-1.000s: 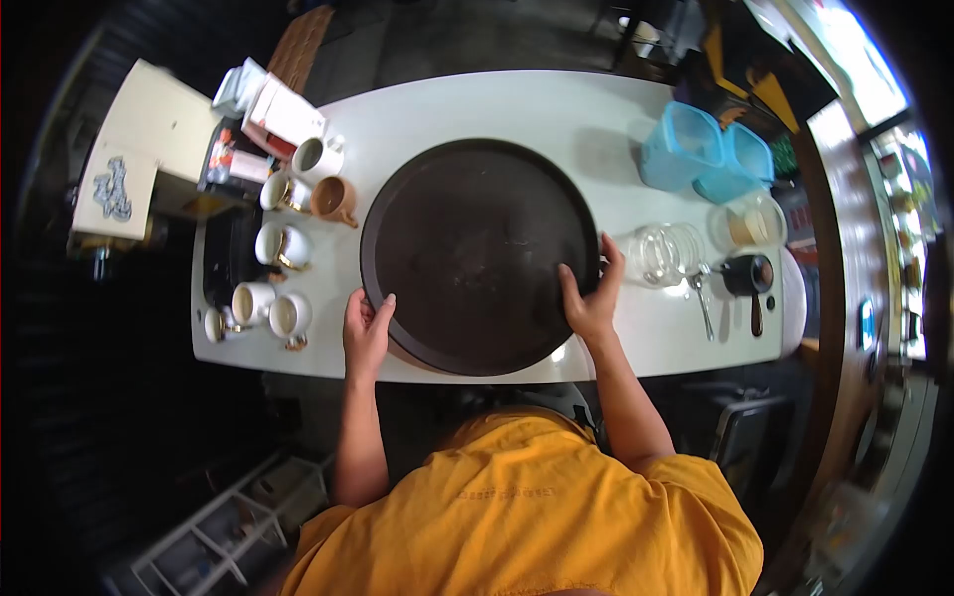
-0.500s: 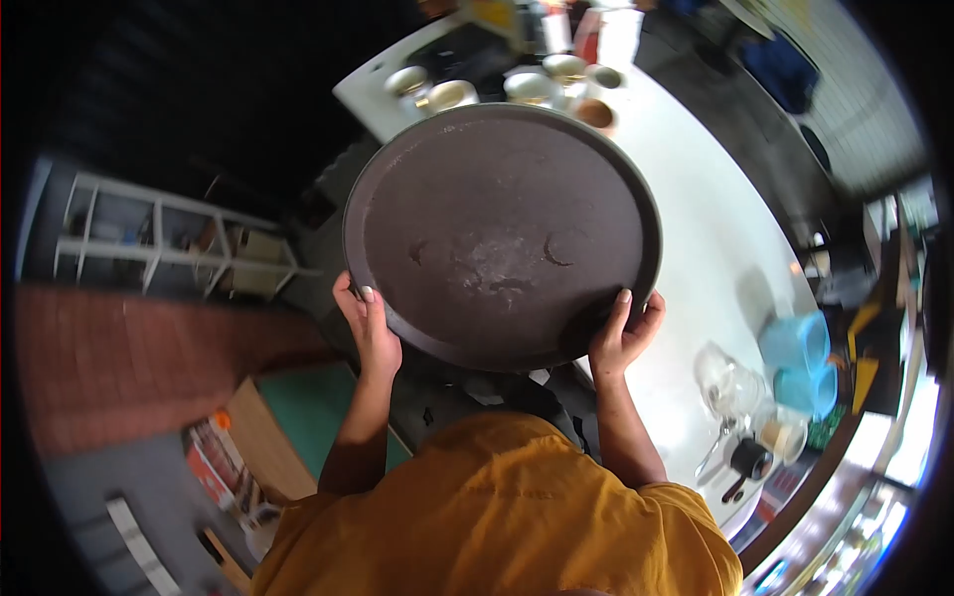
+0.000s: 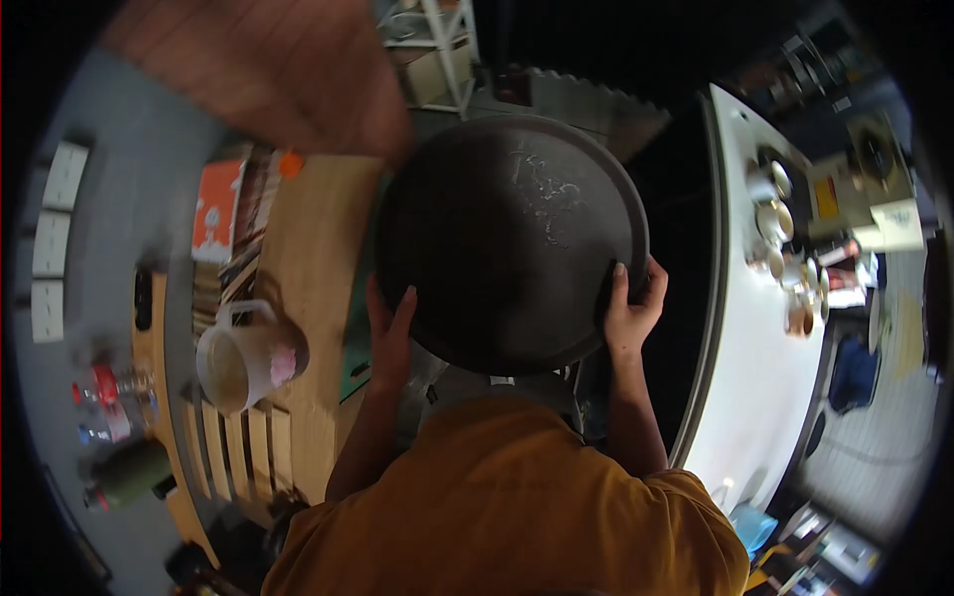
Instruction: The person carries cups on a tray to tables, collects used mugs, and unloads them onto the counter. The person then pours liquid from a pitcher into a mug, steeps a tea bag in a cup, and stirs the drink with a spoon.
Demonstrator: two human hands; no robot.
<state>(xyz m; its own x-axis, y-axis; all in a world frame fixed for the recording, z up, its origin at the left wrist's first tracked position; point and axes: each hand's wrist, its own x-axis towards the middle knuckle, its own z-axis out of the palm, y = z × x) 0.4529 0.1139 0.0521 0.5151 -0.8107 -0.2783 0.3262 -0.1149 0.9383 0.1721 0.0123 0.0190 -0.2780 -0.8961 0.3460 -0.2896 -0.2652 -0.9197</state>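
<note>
A large round dark tray (image 3: 507, 248) is held up in front of my body, its upper face showing pale wet-looking marks near the top. My left hand (image 3: 391, 323) grips its lower left rim, thumb on the upper face. On the lower right rim, my right hand (image 3: 634, 308) holds it the same way, with the fingers around the outer edge. Nothing stands on the tray.
A wooden table with a translucent pitcher (image 3: 227, 368) and books (image 3: 217, 209) is at left. At right runs the white counter (image 3: 740, 377) with cups (image 3: 774, 221) near its far end. A brick-patterned surface (image 3: 268, 70) is at upper left, a white shelf (image 3: 460, 60) beyond the tray.
My body and view have turned left, away from the white counter, which now lies at the right. The tray has come along in both hands, and the wooden table has come into view.
</note>
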